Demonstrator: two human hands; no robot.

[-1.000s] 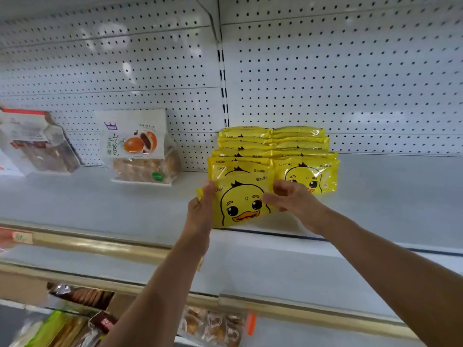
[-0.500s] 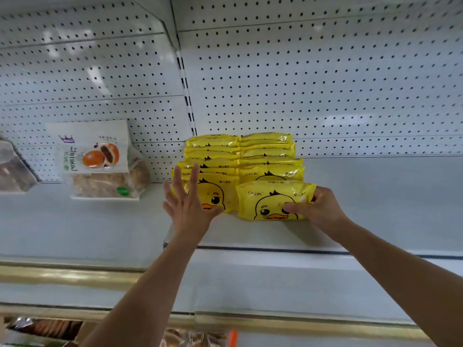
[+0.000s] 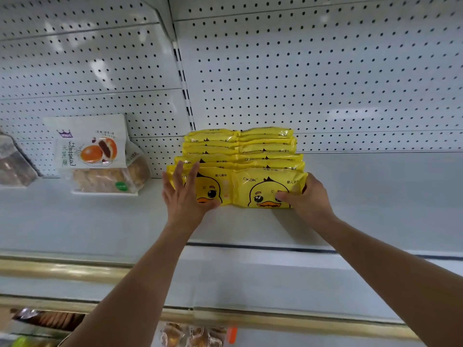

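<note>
The left hand (image 3: 185, 194), fingers straight, presses the left pack (image 3: 213, 189), yellow with a duck face; the right hand (image 3: 307, 196) grips the right pack (image 3: 263, 186), printed "Ckak". A bun bag (image 3: 97, 156) reads 红豆餐包.

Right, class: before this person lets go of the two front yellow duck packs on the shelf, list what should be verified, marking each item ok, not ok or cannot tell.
1. left hand lies flat against the front left pack: ok.
2. right hand pinches the front right pack at its right edge: ok.
3. Both front packs upright, side by side, ducks facing out: ok.
4. Front packs in line with the rows behind: ok.
5. Packs sit back from the front lip of the shelf: ok.
6. Packs will stand once released: cannot tell.
</note>
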